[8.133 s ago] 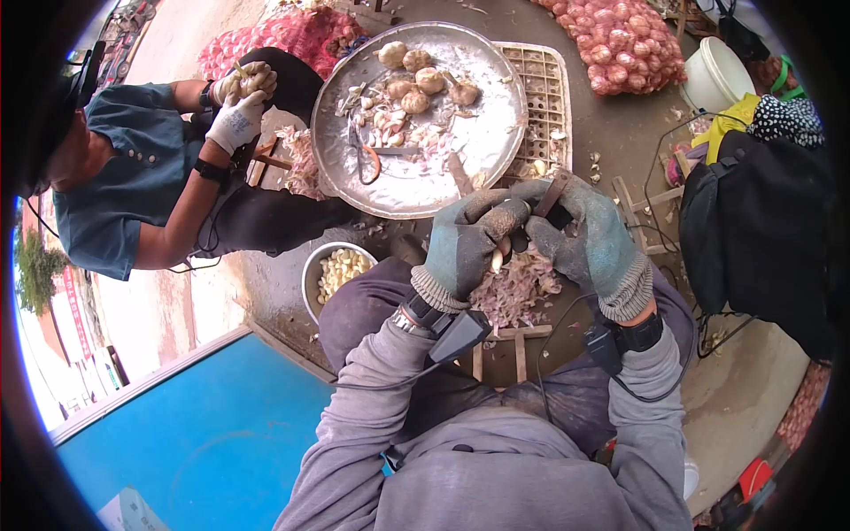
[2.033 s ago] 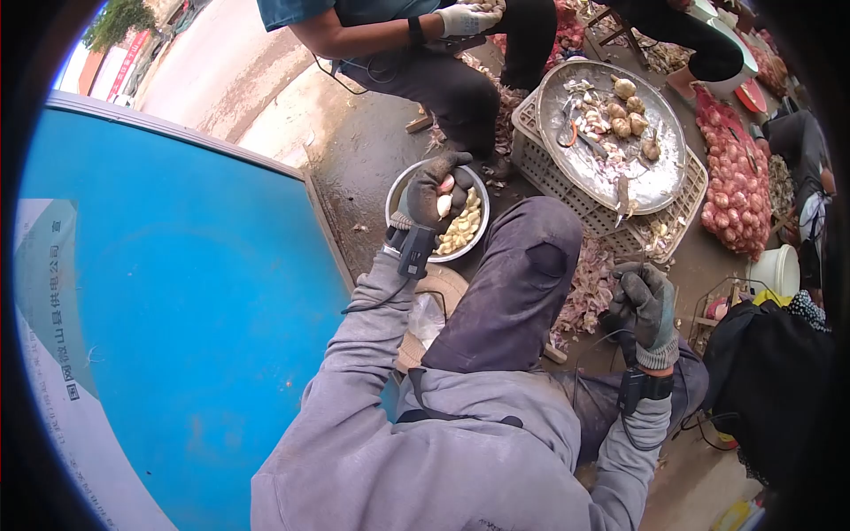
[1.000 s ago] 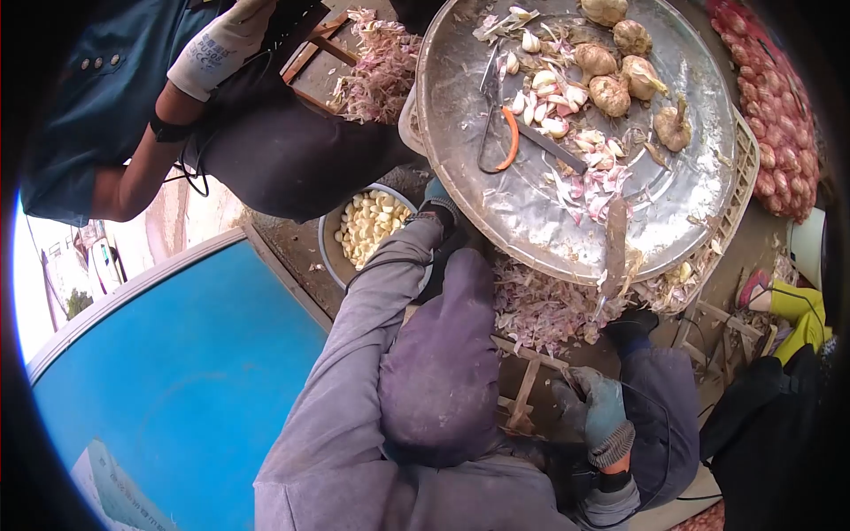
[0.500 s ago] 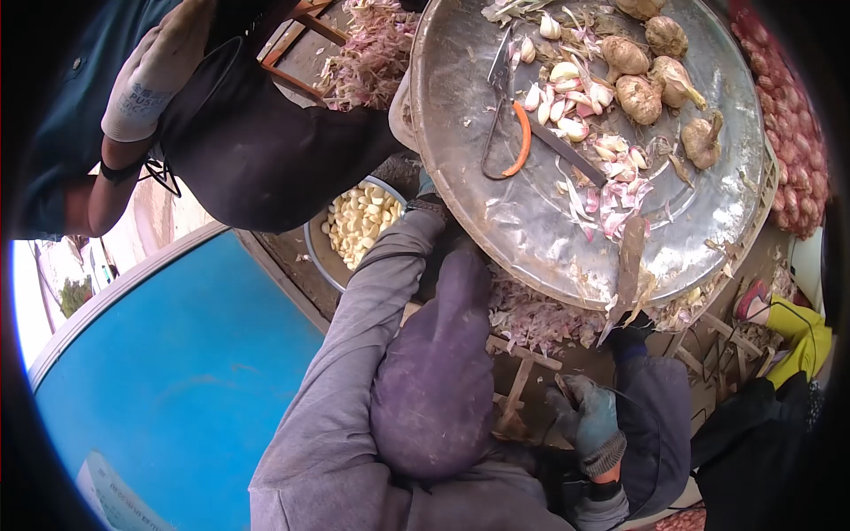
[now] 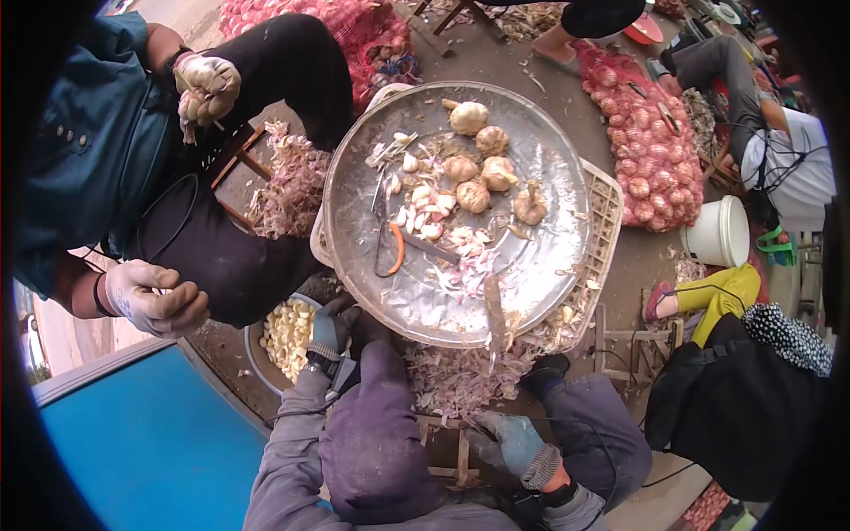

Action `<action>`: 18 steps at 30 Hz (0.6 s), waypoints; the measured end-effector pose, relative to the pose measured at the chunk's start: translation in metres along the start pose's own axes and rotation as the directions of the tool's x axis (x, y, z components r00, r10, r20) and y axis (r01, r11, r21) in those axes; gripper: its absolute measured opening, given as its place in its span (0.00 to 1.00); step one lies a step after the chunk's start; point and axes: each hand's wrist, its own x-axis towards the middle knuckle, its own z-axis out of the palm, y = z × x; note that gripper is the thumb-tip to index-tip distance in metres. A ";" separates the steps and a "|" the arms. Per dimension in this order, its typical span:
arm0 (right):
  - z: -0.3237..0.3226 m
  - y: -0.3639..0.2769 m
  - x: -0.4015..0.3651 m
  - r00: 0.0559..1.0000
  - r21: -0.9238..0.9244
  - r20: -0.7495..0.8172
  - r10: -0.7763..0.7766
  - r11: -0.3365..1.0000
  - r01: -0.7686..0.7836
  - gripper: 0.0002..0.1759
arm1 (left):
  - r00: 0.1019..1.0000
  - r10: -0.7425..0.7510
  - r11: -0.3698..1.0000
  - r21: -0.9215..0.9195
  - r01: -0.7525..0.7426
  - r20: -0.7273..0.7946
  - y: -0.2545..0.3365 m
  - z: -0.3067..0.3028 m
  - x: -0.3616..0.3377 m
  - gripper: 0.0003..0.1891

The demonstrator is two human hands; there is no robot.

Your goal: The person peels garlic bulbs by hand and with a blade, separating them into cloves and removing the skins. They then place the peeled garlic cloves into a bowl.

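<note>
My left hand point(image 5: 329, 329), in a blue and dark glove, is at the right side of a bowl point(image 5: 251, 350) of peeled garlic cloves point(image 5: 288, 340). Its fingers are dark and partly hidden close to the tray's edge. My right hand point(image 5: 506, 442), in a similar glove, is low over my lap with fingers loosely stretched out, nothing visible in them. In front is a round metal tray point(image 5: 544, 257) with whole garlic bulbs point(image 5: 474, 196), loose cloves point(image 5: 425, 210), papery skins point(image 5: 469, 265) and an orange-handled tool point(image 5: 396, 250). A flat brownish blade-like strip point(image 5: 493, 310) crosses its near rim.
Across on the left sits a person with gloved hands point(image 5: 158, 296). Garlic skins point(image 5: 465, 376) are heaped under the tray, which rests on a plastic crate point(image 5: 598, 239). Red net sacks of garlic point(image 5: 651, 164), a white bucket point(image 5: 722, 232) and other people stand around. A blue panel point(image 5: 150, 442) is at left.
The view has shifted, showing more of the yard beyond the tray. My right hand has gone from curled to more stretched out. The other person's lower gloved hand now shows.
</note>
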 end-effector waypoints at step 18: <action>-0.061 -0.087 -0.081 0.941 0.676 -0.319 -0.112 0.669 0.309 0.13 | 0.784 0.559 0.814 -0.357 -0.458 0.268 0.259 0.025 -0.275 0.12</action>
